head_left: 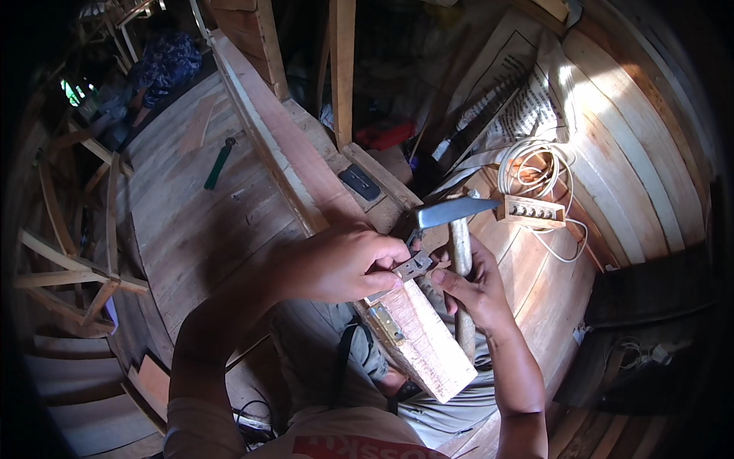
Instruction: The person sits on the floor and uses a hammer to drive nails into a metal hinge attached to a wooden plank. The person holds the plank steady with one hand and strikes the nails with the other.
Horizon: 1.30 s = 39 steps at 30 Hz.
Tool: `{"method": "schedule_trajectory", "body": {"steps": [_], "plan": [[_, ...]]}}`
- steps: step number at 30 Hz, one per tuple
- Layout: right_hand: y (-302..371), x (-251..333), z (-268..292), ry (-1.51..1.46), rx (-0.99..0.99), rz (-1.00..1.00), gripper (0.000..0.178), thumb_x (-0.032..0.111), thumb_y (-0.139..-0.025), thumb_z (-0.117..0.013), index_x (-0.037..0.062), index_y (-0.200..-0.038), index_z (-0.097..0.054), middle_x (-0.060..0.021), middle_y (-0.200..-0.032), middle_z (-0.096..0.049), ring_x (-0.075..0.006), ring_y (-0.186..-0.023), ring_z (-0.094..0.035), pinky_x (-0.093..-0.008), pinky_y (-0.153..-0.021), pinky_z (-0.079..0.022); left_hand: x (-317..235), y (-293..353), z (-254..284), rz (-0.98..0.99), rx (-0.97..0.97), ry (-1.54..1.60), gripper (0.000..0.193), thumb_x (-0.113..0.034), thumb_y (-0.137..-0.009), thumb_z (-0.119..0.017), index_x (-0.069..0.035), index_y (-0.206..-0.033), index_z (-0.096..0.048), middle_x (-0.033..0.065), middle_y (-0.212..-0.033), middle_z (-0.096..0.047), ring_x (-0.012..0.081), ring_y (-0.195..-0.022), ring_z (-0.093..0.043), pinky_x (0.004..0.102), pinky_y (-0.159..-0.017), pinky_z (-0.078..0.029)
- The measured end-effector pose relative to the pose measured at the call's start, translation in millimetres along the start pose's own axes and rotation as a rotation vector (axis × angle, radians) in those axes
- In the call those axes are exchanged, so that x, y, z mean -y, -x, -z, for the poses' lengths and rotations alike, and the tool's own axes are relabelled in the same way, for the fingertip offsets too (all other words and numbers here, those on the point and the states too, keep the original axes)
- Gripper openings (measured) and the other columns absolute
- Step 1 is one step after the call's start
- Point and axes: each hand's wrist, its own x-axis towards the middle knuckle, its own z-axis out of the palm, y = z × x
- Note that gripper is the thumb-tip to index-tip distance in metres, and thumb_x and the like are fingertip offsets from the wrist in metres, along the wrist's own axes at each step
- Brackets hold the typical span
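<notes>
My left hand (344, 264) is closed, its fingers pinching a small grey metal plate (414, 265) with holes and slots. This plate sits at the upper end of a pale wooden block (434, 336) lying slantwise over my lap. Lower on the block's left side lies a worn, brass-coloured metal strip (386, 322). My right hand (478, 287) is wrapped round the light wooden handle of a hammer (459, 212), its steel head up and pointing right. The right thumb and forefinger come together beside the plate; whether they pinch something small is unclear.
A long plank (279, 138) runs away from me beside a board floor holding a green-handled tool (219, 164). A dark flat case (359, 182) lies ahead. At right are coiled white cable (531, 164) and a wooden socket box (533, 212). Another person (164, 65) is far left.
</notes>
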Motion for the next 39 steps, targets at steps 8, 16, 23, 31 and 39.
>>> {"method": "schedule_trajectory", "body": {"steps": [8, 16, 23, 31, 39], "plan": [[-13.3, 13.4, -11.7, 0.137, 0.023, 0.029, 0.031, 0.001, -0.077, -0.076, 0.0041, -0.099, -0.054, -0.0013, -0.084, -0.060, -0.0039, -0.056, -0.053, -0.0181, -0.040, -0.042, 9.2, -1.1, -8.3, -0.138, -0.096, -0.106, 0.021, -0.011, -0.082, -0.071, 0.001, -0.098, -0.064, 0.0138, -0.079, -0.068, 0.0223, -0.070, -0.068, 0.0327, -0.066, -0.050], [-4.4, 11.1, -3.3, 0.249, 0.117, -0.014, 0.023, 0.000, -0.080, -0.073, 0.0023, -0.094, -0.056, -0.0008, -0.077, -0.058, -0.0038, -0.059, -0.052, -0.0200, -0.046, -0.041, 21.4, 30.7, -44.8, -0.315, -0.771, 0.049, 0.011, -0.003, -0.082, -0.067, -0.001, -0.091, -0.060, 0.0109, -0.087, -0.062, 0.0228, -0.076, -0.062, 0.0329, -0.067, -0.049], [-5.6, 12.4, 5.5, 0.384, 0.253, 0.051, 0.022, -0.001, -0.080, -0.071, -0.0021, -0.100, -0.063, -0.0013, -0.085, -0.062, -0.0070, -0.075, -0.055, -0.0215, -0.065, -0.045, 20.5, 57.0, -140.4, 0.006, -0.788, 0.451, 0.033, -0.009, -0.083, -0.073, 0.001, -0.106, -0.052, 0.0094, -0.084, -0.060, 0.0139, -0.075, -0.057, 0.0284, -0.070, -0.048], [-10.1, 17.3, 5.0, 0.508, 0.413, 0.138, 0.022, 0.000, -0.077, -0.072, -0.0024, -0.097, -0.065, -0.0068, -0.077, -0.062, -0.0075, -0.069, -0.052, -0.0260, -0.062, -0.043, 15.7, 60.7, -137.0, 0.097, -0.813, 0.594, 0.015, -0.007, -0.088, -0.068, 0.001, -0.093, -0.057, 0.0052, -0.072, -0.059, 0.0064, -0.064, -0.051, 0.0232, -0.061, -0.044], [-12.9, 19.0, 5.5, 0.559, 0.438, 0.141, 0.022, 0.002, -0.076, -0.073, -0.0014, -0.096, -0.064, -0.0087, -0.075, -0.061, -0.0089, -0.067, -0.051, -0.0273, -0.059, -0.043, 21.6, 58.0, -131.1, 0.012, -1.058, 0.391, 0.021, -0.008, -0.083, -0.068, 0.001, -0.100, -0.060, 0.0124, -0.098, -0.059, 0.0192, -0.087, -0.057, 0.0308, -0.076, -0.046]]}}
